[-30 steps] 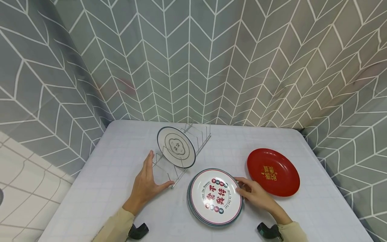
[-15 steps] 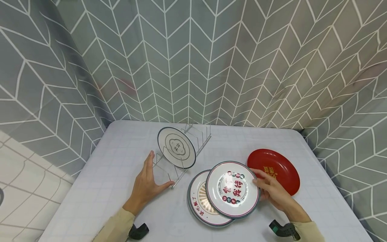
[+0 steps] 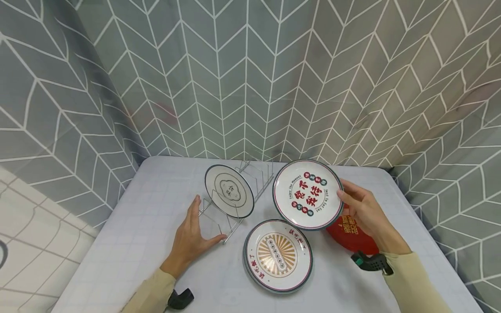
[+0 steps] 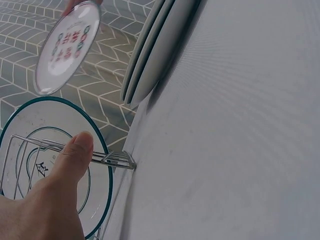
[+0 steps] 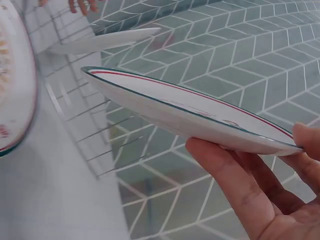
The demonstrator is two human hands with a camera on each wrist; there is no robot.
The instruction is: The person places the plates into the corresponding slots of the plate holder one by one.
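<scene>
My right hand [image 3: 364,213] pinches the right rim of a white plate [image 3: 308,194] with red characters and a dark green edge, thumb on top and fingers beneath. The plate is raised and tilted, overlapping the red plate [image 3: 354,234] in the head view. My left hand [image 3: 189,239] is spread across the near end of a wire dish rack [image 4: 117,159], fingers fairly straight, thumb right at its wire in the left wrist view. One white plate [image 3: 228,191] with a dark rim and black characters leans in the rack.
A small stack of white plates [image 3: 278,255], the top one with a gold sunburst, rests at the table's middle front. The white table [image 3: 156,191] is bounded by a patterned grey curtain [image 3: 231,87] behind and at the sides.
My right hand has lifted the red-lettered plate off the stack and carried it up and to the right, uncovering the sunburst plate. My left hand stays at the rack.
</scene>
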